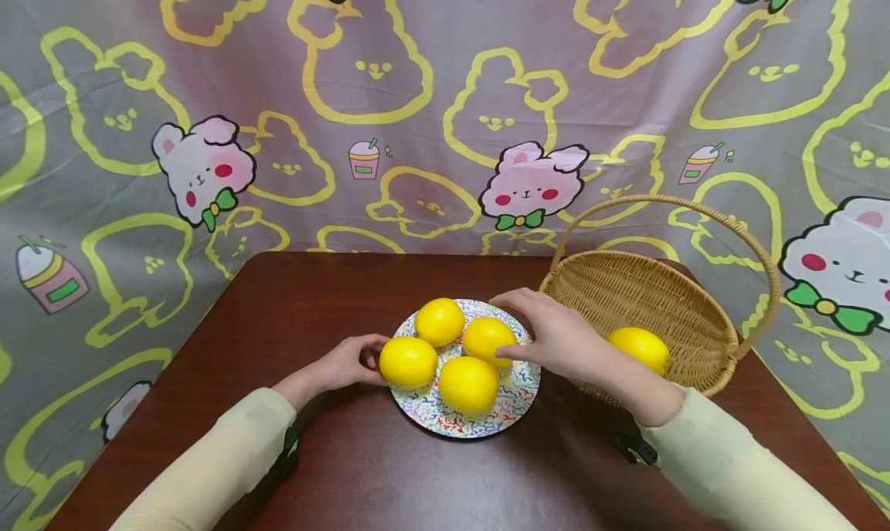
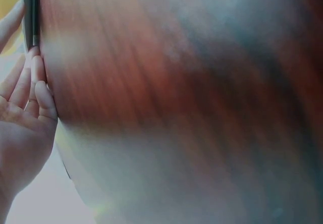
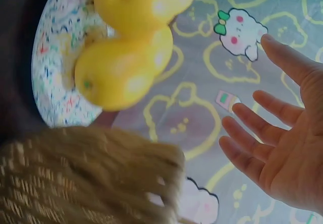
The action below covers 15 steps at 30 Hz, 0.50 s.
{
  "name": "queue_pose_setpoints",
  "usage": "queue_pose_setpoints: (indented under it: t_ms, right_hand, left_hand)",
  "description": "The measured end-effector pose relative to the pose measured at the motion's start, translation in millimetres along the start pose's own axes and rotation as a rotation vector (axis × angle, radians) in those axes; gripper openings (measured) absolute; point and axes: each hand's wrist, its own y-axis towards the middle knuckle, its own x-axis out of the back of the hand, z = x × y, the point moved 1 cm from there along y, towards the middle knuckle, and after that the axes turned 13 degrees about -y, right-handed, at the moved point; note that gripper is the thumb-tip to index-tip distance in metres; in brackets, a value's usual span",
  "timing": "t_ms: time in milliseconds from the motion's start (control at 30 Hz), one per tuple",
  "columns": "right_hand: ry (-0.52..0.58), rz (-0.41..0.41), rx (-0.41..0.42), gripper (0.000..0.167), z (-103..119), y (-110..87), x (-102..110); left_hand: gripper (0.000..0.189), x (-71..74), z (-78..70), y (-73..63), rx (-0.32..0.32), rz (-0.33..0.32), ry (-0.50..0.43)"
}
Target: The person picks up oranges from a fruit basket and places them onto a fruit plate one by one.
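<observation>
Several yellow lemons rest on a round plate with a speckled multicoloured pattern. At the plate's left edge, my left hand holds the rim beside the leftmost lemon. The left wrist view shows its fingers at the dark rim. My right hand hovers over the plate's right side, around the right lemon. In the right wrist view its spread fingers stand apart from the lemons and hold nothing.
A wicker basket with a tall handle stands tilted at the right, behind my right forearm. One lemon lies in it, partly covered by that arm. Everything stands on a dark wooden table, with a cartoon-patterned cloth behind.
</observation>
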Motion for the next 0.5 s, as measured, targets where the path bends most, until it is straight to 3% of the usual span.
queue_pose_setpoints:
  t_ms: [300, 500]
  right_hand:
    - [-0.030, 0.008, -0.029, 0.063, -22.3, -11.4, 29.6]
    - [-0.038, 0.036, 0.005, 0.059, -41.7, -16.0, 45.7]
  left_hand:
    - [0.065, -0.3, 0.8, 0.0, 0.003, -0.004, 0.003]
    - [0.065, 0.5, 0.7, 0.1, 0.014, -0.003, 0.008]
